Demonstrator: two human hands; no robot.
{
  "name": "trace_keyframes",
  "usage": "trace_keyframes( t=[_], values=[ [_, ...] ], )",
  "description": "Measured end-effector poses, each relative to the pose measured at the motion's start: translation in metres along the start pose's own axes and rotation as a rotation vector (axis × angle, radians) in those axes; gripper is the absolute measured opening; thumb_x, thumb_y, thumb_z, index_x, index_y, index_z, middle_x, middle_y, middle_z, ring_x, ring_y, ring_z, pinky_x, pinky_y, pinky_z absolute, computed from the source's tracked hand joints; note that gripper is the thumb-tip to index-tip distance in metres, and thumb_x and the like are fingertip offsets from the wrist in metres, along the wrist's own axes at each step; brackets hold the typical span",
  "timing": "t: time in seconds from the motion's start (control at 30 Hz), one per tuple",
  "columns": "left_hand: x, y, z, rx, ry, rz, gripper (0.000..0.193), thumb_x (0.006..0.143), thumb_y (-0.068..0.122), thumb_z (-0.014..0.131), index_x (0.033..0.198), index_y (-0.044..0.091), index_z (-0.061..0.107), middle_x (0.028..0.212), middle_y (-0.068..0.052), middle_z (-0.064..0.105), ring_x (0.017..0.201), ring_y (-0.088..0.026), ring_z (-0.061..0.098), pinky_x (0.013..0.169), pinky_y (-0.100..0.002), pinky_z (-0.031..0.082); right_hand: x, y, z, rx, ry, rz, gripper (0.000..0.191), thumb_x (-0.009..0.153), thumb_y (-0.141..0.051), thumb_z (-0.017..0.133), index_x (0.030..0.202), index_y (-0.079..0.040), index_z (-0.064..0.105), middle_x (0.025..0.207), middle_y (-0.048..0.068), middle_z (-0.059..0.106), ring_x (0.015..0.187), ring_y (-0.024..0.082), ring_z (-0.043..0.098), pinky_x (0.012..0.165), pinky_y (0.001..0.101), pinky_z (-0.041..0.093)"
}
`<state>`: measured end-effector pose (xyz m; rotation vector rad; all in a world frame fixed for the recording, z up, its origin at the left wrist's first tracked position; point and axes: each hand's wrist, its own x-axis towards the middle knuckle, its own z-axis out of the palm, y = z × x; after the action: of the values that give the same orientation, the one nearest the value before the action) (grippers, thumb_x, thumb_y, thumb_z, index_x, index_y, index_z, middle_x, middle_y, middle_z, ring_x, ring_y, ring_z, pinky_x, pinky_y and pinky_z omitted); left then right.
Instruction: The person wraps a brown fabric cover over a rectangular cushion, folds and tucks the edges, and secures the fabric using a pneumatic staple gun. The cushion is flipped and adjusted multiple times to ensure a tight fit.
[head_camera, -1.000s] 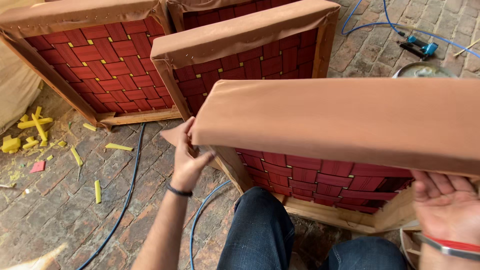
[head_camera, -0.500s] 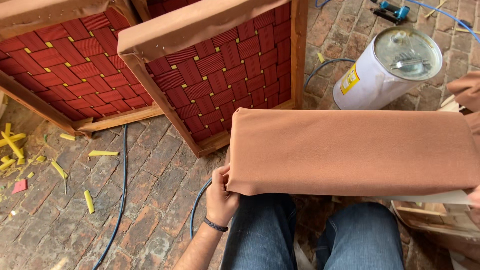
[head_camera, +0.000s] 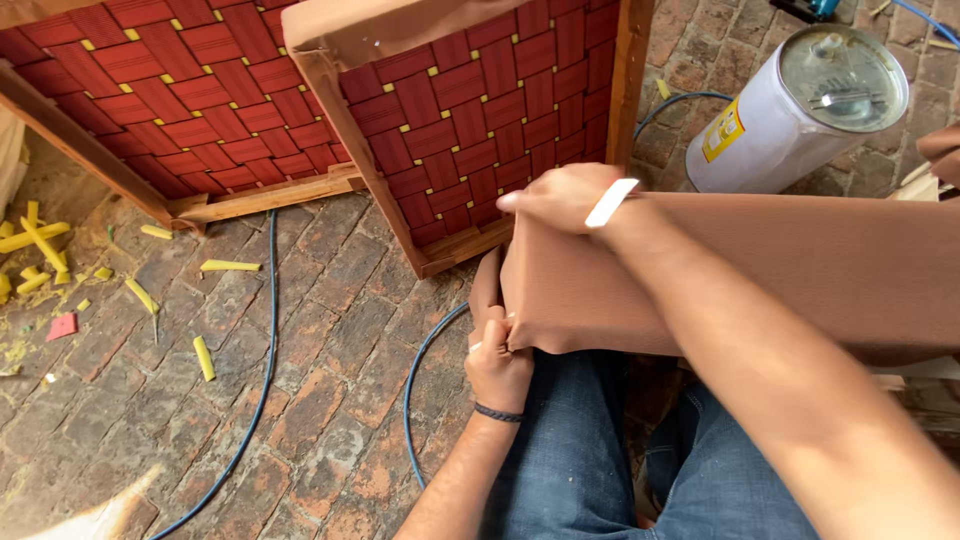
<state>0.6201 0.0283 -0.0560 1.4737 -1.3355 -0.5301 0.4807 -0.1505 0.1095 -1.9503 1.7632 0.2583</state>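
A brown fabric-covered padded panel (head_camera: 760, 270) lies across my lap, over my blue jeans (head_camera: 590, 460). My left hand (head_camera: 497, 352) is at the panel's near left corner, its fingers pinched on the fabric edge there. My right hand (head_camera: 558, 196), with a white band on the wrist, reaches across the panel. It grips the far left corner, with the fingers curled over the edge. My right forearm hides part of the panel's top.
Two wooden frames with red woven webbing (head_camera: 480, 120) (head_camera: 180, 110) lean on the brick floor ahead. A white can with a metal lid (head_camera: 800, 110) stands at the right. A blue cable (head_camera: 262, 330) and yellow foam scraps (head_camera: 40, 250) lie at the left.
The panel has swung closer over my lap. My right hand has crossed from the right end to the far left corner. My left hand stays at the near left corner.
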Motion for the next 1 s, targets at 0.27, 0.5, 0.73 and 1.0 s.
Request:
trace_keyframes(
  t=[0.27, 0.5, 0.73, 1.0],
  values=[
    [0.046, 0.000, -0.045, 0.064, -0.240, 0.275, 0.018, 0.073, 0.008, 0.081, 0.088, 0.011, 0.070, 0.081, -0.011, 0.072, 0.077, -0.031, 0.071, 0.068, -0.041, 0.055, -0.006, -0.023, 0.026, 0.510, 0.508, -0.309, 0.033, 0.090, -0.046, 0.064, 0.104, -0.020, 0.078, 0.096, 0.000, 0.079, 0.093, 0.017, 0.078, 0.087, 0.0337, 0.060],
    [0.045, -0.014, -0.047, -0.133, -0.110, 0.452, 0.025, 0.081, -0.004, 0.070, 0.099, 0.013, 0.072, 0.111, -0.010, 0.075, 0.110, -0.032, 0.070, 0.091, -0.038, 0.055, 0.000, -0.030, 0.034, 0.175, 0.443, 0.000, 0.034, 0.090, -0.046, 0.066, 0.109, -0.022, 0.080, 0.104, 0.004, 0.078, 0.099, 0.024, 0.073, 0.095, 0.0398, 0.053],
    [0.063, -0.035, -0.010, -0.484, -0.470, 0.072, 0.026, 0.085, -0.010, 0.053, 0.106, 0.000, 0.064, 0.089, -0.009, 0.071, 0.087, -0.012, 0.066, 0.080, -0.024, 0.055, -0.011, 0.010, 0.007, 0.274, 0.108, -0.249, 0.071, 0.089, -0.069, 0.050, 0.140, -0.022, 0.063, 0.145, 0.006, 0.064, 0.136, 0.025, 0.055, 0.113, 0.0370, 0.039],
    [0.039, -0.024, -0.033, -0.569, -0.770, -0.103, 0.010, 0.091, 0.014, 0.057, 0.089, 0.005, 0.053, 0.068, 0.002, 0.052, 0.063, -0.004, 0.048, 0.057, -0.024, 0.041, -0.065, 0.230, -0.026, 0.449, -0.035, 0.810, 0.069, 0.098, -0.062, 0.049, 0.142, -0.010, 0.065, 0.149, 0.016, 0.060, 0.134, 0.035, 0.058, 0.113, 0.0511, 0.041]
  ],
)
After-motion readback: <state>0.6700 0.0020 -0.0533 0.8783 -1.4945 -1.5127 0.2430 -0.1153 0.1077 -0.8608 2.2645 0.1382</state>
